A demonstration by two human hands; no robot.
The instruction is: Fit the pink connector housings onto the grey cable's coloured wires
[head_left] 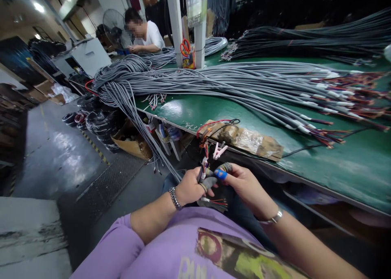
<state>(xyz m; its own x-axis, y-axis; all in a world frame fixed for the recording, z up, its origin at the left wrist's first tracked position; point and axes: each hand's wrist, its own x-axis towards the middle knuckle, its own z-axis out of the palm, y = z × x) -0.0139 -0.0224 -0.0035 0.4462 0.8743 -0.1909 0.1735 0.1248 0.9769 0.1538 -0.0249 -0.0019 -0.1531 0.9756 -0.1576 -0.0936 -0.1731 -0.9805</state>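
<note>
My left hand (192, 186) is closed around a grey cable end (203, 174) whose thin coloured wires stick up above the fist. More stripped wires (217, 203) fan out below it over my lap. My right hand (244, 183) pinches at the same wire ends, its fingertips wrapped in blue and grey tape (220, 174). Both hands meet just below the front edge of the green table (336, 165). A pink clip (219, 150) hangs at that edge, right above my hands.
A large bundle of grey cables (214, 77) lies across the table and drapes off its left end. A taped cardboard pad (253, 140) sits at the near edge. Another person (143, 34) works at the far end. Scissors (185, 47) hang on a white post.
</note>
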